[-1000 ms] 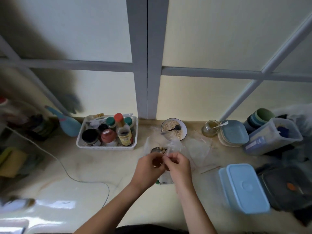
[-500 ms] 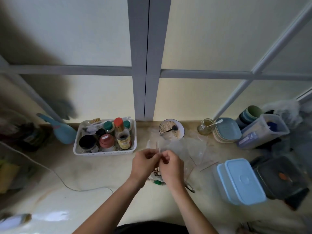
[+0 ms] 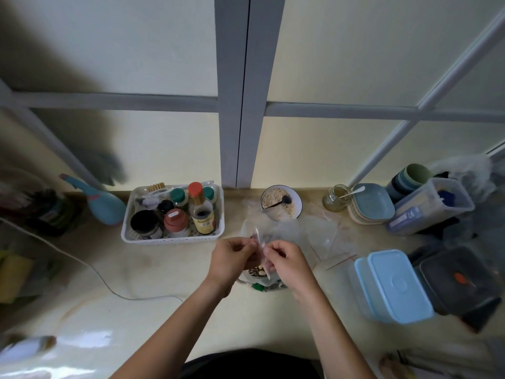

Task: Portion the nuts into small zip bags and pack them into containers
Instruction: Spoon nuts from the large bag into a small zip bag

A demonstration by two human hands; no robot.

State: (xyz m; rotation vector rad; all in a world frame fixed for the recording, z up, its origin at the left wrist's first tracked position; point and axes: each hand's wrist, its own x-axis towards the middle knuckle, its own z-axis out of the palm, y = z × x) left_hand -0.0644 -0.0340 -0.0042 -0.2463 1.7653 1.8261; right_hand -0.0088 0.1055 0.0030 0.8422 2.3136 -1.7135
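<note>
My left hand (image 3: 232,257) and my right hand (image 3: 287,262) meet at the counter's middle, each pinching one side of the top of a small clear zip bag (image 3: 261,248). Nuts (image 3: 258,269) show between and just below the hands; whether they lie in the bag or in a bowl under it I cannot tell. More clear bags (image 3: 319,233) lie flat behind my right hand. A light blue lidded container (image 3: 393,285) stands to the right. A bowl of pale crumbs with a dark spoon (image 3: 281,202) sits by the wall.
A white basket (image 3: 128,236) of jars and bottles stands at the left. A glass jar (image 3: 334,198), stacked plates (image 3: 373,203), cups (image 3: 410,176), a clear box (image 3: 429,212) and a dark container (image 3: 459,280) crowd the right. A white cable (image 3: 103,280) crosses the counter.
Both hands have kept pinching the bag's top and shifted slightly apart; the camera has tilted, so the scene sits a little differently in frame.
</note>
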